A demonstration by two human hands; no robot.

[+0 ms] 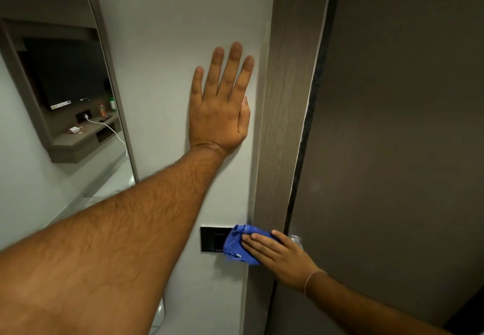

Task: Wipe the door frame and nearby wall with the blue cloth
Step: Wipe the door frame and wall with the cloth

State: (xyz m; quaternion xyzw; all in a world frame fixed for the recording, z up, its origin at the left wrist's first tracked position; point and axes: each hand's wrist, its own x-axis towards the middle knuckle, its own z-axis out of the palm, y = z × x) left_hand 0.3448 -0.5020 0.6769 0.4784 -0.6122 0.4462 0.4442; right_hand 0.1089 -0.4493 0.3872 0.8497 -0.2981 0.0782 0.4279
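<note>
My left hand [220, 107] lies flat on the white wall [162, 46], fingers spread and pointing up, just left of the brown wood-grain door frame [285, 99]. Lower down, my right hand [280, 253] presses a bunched blue cloth [237, 245] against the wall at the frame's left edge. The cloth covers the right side of a black wall switch plate [212, 239]. A thin band circles my right wrist.
The dark brown door [392, 125] fills the right side, with a metal knob [296, 239] partly hidden behind my right hand. A tall mirror [52, 86] on the left reflects a television, a shelf, bottles and a white charger cable.
</note>
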